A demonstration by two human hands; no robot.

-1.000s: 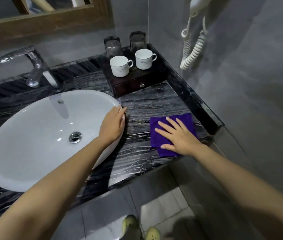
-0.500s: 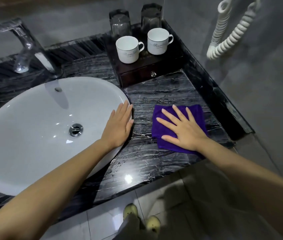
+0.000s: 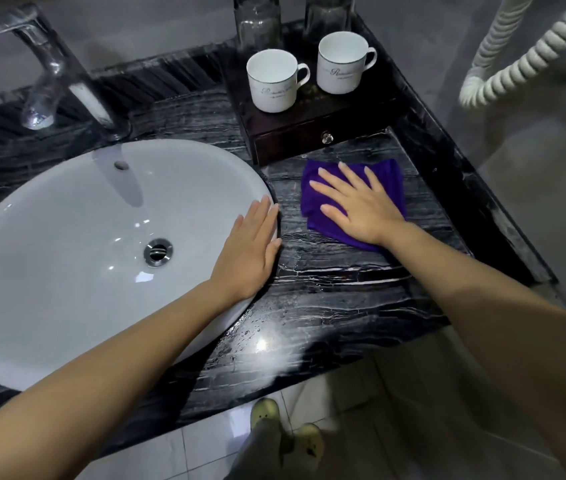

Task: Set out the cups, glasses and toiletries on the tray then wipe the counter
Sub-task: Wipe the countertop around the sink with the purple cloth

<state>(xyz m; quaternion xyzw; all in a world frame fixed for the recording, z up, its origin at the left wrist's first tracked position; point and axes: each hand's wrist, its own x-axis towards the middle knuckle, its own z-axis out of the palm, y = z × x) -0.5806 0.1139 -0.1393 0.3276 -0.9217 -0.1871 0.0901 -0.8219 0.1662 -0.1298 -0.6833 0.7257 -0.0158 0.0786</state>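
Note:
My right hand (image 3: 357,206) lies flat with fingers spread on a folded purple cloth (image 3: 390,181), pressing it onto the black marble counter (image 3: 326,296) just in front of the dark wooden tray (image 3: 295,133). On the tray stand two white cups (image 3: 272,81) (image 3: 342,62) with two clear glasses (image 3: 257,20) (image 3: 328,12) behind them. My left hand (image 3: 248,252) rests flat, fingers together, on the right rim of the white basin (image 3: 67,254); it holds nothing.
A chrome tap (image 3: 42,71) stands behind the basin. A white coiled cord (image 3: 516,64) hangs against the grey wall on the right. A raised black ledge (image 3: 465,174) borders the counter's right side. Tiled floor and my slippers (image 3: 285,427) show below the counter edge.
My right hand has slid the purple cloth away from me, closer to the tray. The camera has tilted down and nearer. My left hand stays on the basin rim.

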